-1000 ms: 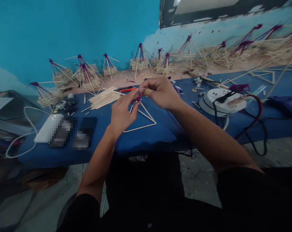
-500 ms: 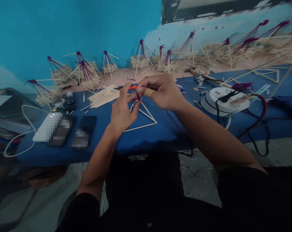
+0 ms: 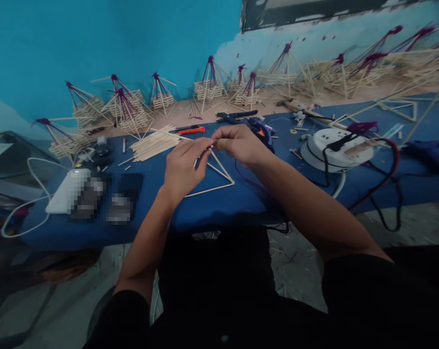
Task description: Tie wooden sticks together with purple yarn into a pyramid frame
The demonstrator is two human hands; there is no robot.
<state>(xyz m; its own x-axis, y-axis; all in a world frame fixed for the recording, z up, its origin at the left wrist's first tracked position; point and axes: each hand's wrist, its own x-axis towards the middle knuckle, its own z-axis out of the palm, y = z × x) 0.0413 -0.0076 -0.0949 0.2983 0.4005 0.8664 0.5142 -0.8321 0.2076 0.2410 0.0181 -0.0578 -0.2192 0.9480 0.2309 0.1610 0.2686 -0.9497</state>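
Note:
My left hand (image 3: 186, 165) is closed in a pinch at the upper joint of a thin wooden stick frame (image 3: 221, 186). A bit of purple yarn (image 3: 247, 182) trails over the blue cloth below my right hand (image 3: 241, 145). The fingertips of that right hand are pinched together against the left ones, at the purple-wrapped joint. My fingers mostly hide the joint and the yarn around it. The frame's lower corner rests near the table's front, with its sticks spreading down from my hands. A pile of loose sticks (image 3: 156, 144) lies just left of my left hand.
An orange utility knife (image 3: 191, 130), pliers (image 3: 237, 116) and a blue glue gun (image 3: 263, 135) lie beyond my hands. Several stick structures with purple tops (image 3: 211, 82) line the wall. On the right sits a white power strip (image 3: 336, 150); a white device (image 3: 65, 196) lies left.
My right hand has turned and lowered slightly, its fingers now closed against the left fingertips. My left fingers have drawn together. The knife and glue gun show more fully.

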